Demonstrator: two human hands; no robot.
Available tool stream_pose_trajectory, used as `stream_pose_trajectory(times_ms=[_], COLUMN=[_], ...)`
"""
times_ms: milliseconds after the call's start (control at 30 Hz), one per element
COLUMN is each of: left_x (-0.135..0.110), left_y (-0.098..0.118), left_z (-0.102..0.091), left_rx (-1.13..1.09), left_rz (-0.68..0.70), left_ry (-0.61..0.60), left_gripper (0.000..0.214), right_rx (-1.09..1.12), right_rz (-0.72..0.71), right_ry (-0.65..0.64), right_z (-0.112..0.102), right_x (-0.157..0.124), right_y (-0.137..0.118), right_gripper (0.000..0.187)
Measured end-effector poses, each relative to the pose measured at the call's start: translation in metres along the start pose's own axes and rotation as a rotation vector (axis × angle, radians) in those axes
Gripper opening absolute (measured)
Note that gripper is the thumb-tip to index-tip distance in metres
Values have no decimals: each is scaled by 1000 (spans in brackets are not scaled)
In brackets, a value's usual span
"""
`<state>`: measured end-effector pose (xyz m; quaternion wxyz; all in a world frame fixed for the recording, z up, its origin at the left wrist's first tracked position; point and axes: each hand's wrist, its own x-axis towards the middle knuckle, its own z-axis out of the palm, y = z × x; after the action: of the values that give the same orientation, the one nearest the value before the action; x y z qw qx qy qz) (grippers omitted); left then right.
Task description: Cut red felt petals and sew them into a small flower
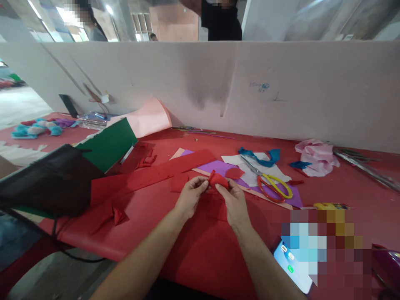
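Observation:
Both my hands meet over the red table (pixel 343 183), pinching a small rolled piece of red paper (pixel 218 179) between their fingertips. My left hand (pixel 189 196) grips its left side with fingers curled. My right hand (pixel 233 203) holds its right side. A red paper circle (pixel 235 172) lies just behind the piece on a purple sheet (pixel 218 167). Scissors (pixel 268 182) with red and yellow handles lie to the right of my hands. Long strips of red paper (pixel 150 175) lie to the left.
A green sheet (pixel 109 146) and a pink sheet (pixel 150 118) lean at the back left. A dark bag (pixel 50 179) sits at the left edge. A phone (pixel 293 268) lies near right. Crumpled pink material (pixel 317 156) and blue scraps (pixel 259 157) lie right. A grey partition (pixel 200 87) backs the table.

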<state>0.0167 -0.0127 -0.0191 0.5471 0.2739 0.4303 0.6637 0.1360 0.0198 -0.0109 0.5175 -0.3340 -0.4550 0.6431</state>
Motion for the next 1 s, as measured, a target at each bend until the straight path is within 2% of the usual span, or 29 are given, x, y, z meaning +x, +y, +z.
stream_pose_trajectory(times_ms=[167, 500, 667, 833, 1000], left_x=[-1, -5, -5, -6, -7], left_y=[-1, -1, -3, -1, 1], left_z=[0, 8, 8, 9, 10], left_rx=[113, 92, 62, 100, 145], left_rz=[57, 37, 11, 61, 52], left_ry=[4, 42, 38, 26, 1], left_gripper=[17, 18, 21, 17, 19], right_rx=[-67, -96, -163, -192, -177], right_rz=[-39, 17, -22, -33, -21], right_ry=[19, 46, 60, 64, 46], right_z=[0, 1, -2, -3, -4], right_x=[-1, -3, -3, -2, -2], right_y=[1, 0, 1, 1, 1], right_gripper=[16, 21, 22, 21, 21])
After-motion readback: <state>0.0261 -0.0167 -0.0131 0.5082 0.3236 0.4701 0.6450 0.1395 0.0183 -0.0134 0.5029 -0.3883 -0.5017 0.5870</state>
